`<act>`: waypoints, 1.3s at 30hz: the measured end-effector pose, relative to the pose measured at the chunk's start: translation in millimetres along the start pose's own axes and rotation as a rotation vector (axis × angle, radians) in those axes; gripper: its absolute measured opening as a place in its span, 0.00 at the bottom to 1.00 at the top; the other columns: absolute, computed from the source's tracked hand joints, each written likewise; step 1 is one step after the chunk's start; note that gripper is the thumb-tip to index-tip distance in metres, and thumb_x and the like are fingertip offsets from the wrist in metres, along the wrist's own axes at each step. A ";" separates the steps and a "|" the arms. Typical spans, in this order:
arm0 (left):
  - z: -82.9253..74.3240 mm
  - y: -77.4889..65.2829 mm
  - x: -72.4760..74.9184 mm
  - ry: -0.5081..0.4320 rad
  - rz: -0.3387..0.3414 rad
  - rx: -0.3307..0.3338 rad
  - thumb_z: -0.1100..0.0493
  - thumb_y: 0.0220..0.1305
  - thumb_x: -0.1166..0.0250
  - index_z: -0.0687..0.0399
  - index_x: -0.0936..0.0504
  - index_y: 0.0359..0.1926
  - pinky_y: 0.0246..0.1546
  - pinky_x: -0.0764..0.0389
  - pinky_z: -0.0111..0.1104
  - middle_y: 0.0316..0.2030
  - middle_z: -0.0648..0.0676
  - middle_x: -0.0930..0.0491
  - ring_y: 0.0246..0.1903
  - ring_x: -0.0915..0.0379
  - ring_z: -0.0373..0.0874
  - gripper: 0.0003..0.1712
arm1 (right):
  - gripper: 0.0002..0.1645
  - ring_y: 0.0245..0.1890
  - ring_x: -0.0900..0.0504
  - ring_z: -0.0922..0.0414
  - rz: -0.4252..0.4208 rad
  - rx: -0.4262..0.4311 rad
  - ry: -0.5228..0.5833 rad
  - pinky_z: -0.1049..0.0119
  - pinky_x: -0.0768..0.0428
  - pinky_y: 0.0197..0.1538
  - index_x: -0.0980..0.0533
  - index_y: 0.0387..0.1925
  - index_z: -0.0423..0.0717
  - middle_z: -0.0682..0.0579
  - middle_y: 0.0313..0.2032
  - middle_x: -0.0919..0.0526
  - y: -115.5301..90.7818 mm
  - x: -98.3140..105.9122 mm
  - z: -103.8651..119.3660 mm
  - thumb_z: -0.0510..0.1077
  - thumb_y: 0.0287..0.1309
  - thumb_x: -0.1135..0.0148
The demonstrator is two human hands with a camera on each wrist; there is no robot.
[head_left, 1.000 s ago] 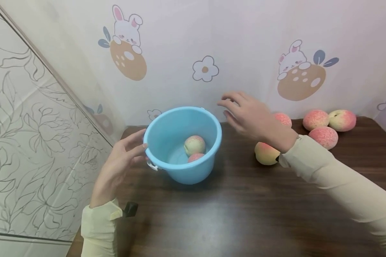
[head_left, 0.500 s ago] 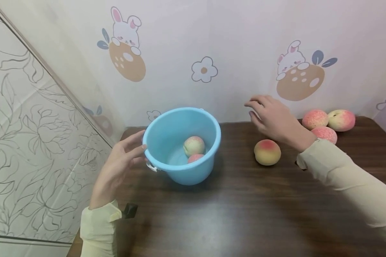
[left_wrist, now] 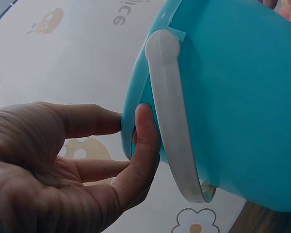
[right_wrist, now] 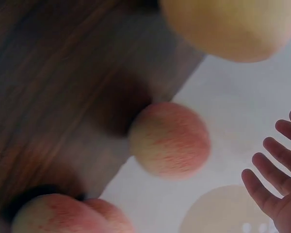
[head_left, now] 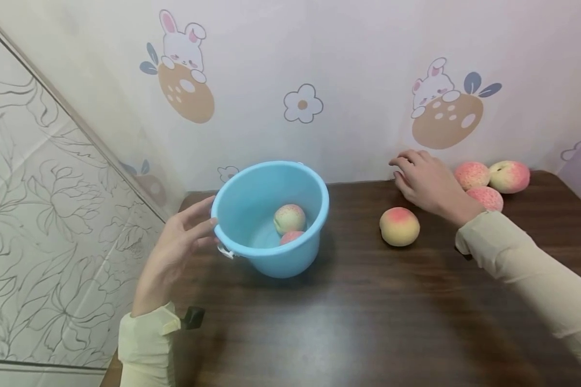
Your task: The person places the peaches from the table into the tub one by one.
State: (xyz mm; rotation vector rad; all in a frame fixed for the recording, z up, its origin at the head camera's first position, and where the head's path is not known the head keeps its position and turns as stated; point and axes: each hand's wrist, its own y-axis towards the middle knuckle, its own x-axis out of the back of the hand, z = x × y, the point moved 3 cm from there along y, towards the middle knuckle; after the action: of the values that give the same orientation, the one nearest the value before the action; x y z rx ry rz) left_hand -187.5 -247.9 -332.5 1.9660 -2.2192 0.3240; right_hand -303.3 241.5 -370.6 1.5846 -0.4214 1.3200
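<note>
A light blue bucket with a white handle stands tilted-looking on the table. Inside it lie two peaches, a pale one and a pinker one partly hidden by the rim. My left hand grips the bucket's left rim, thumb and fingers on either side of it. Over the table's back edge hovers my right hand, fingers loosely spread and holding nothing. Near it a yellow-red peach rests on the table. A pink peach close to those fingers shows in the right wrist view but is hidden in the head view.
Three more peaches sit grouped at the back right, including a yellow-pink one. A wall with rabbit prints rises behind the dark wood table. A floral-patterned panel stands at the left.
My right hand has moved right, from beside the bucket to the peaches at the back, uncovering the yellow-red one. My left hand keeps its hold on the rim.
</note>
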 end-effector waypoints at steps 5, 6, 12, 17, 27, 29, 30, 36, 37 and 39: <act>0.4 -0.4 1.0 -0.008 0.002 -0.010 0.57 0.74 0.35 0.52 0.31 0.76 0.51 0.10 0.33 0.73 0.58 0.30 0.53 0.14 0.43 0.33 | 0.20 0.60 0.28 0.31 0.089 -0.099 -0.032 0.28 0.26 0.56 0.24 0.59 0.38 0.34 0.60 0.23 -5.7 -8.6 -16.3 0.43 0.74 0.49; 0.6 -0.2 1.2 -0.007 0.003 -0.013 0.57 0.74 0.35 0.52 0.31 0.76 0.51 0.10 0.33 0.73 0.58 0.30 0.53 0.14 0.43 0.33 | 0.20 0.62 0.29 0.31 0.110 -0.120 -0.040 0.28 0.27 0.56 0.24 0.60 0.38 0.34 0.61 0.24 -6.7 -10.5 -19.7 0.45 0.75 0.50; 1.1 0.6 1.0 -0.008 0.008 -0.017 0.58 0.74 0.35 0.53 0.31 0.76 0.51 0.10 0.33 0.73 0.58 0.30 0.53 0.14 0.43 0.32 | 0.25 0.64 0.33 0.28 0.237 -0.199 -0.075 0.25 0.28 0.57 0.25 0.63 0.39 0.32 0.64 0.27 -10.2 -20.7 -35.2 0.51 0.76 0.49; 0.8 0.6 0.2 -0.002 0.011 -0.011 0.57 0.74 0.35 0.52 0.31 0.76 0.51 0.10 0.33 0.73 0.58 0.29 0.53 0.14 0.42 0.33 | 0.27 0.63 0.32 0.27 0.329 -0.225 -0.073 0.24 0.24 0.55 0.26 0.66 0.42 0.30 0.64 0.28 -12.1 -30.0 -45.1 0.53 0.76 0.48; 1.1 -0.1 1.2 -0.002 0.000 -0.012 0.56 0.74 0.35 0.51 0.30 0.76 0.51 0.10 0.34 0.72 0.58 0.29 0.53 0.14 0.43 0.33 | 0.26 0.50 0.26 0.27 0.366 -0.192 -0.024 0.33 0.17 0.38 0.25 0.63 0.44 0.31 0.57 0.27 -7.0 -46.7 -54.0 0.51 0.70 0.38; 1.4 -0.3 1.5 -0.006 0.000 -0.017 0.56 0.74 0.35 0.52 0.31 0.76 0.51 0.10 0.35 0.73 0.58 0.29 0.53 0.14 0.44 0.33 | 0.25 0.48 0.26 0.28 0.362 -0.183 -0.021 0.35 0.18 0.36 0.25 0.62 0.45 0.32 0.56 0.27 -6.0 -49.1 -55.2 0.51 0.69 0.37; 1.4 -0.4 1.5 -0.006 0.000 -0.018 0.56 0.74 0.35 0.52 0.31 0.76 0.51 0.10 0.35 0.73 0.59 0.29 0.54 0.14 0.44 0.33 | 0.24 0.48 0.26 0.28 0.359 -0.180 -0.019 0.36 0.18 0.36 0.25 0.61 0.45 0.32 0.55 0.27 -5.6 -50.2 -55.7 0.51 0.69 0.36; 0.6 -0.3 0.2 -0.005 -0.001 -0.019 0.57 0.74 0.36 0.53 0.31 0.76 0.51 0.10 0.35 0.73 0.59 0.30 0.55 0.14 0.44 0.33 | 0.22 0.49 0.28 0.28 0.350 -0.179 0.000 0.36 0.18 0.39 0.24 0.59 0.44 0.31 0.55 0.28 -4.8 -53.1 -57.3 0.48 0.67 0.36; 0.3 -0.2 0.0 -0.003 0.000 -0.019 0.57 0.74 0.36 0.54 0.31 0.76 0.51 0.10 0.35 0.74 0.59 0.30 0.55 0.14 0.44 0.33 | 0.22 0.49 0.28 0.28 0.351 -0.181 0.003 0.36 0.18 0.38 0.24 0.58 0.44 0.32 0.55 0.28 -4.9 -53.1 -57.7 0.47 0.67 0.36; -0.3 0.0 -0.5 0.001 0.003 -0.019 0.57 0.74 0.36 0.53 0.31 0.76 0.51 0.10 0.34 0.74 0.58 0.30 0.55 0.15 0.44 0.32 | 0.21 0.49 0.28 0.27 0.353 -0.186 0.010 0.36 0.17 0.38 0.24 0.58 0.44 0.32 0.55 0.28 -5.3 -52.7 -58.2 0.46 0.66 0.37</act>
State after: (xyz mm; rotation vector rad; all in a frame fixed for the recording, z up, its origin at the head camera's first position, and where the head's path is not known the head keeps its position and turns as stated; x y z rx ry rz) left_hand -187.4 -247.3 -332.3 1.9533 -2.2162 0.3029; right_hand -348.9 276.1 -424.5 1.3884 -0.8229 1.5029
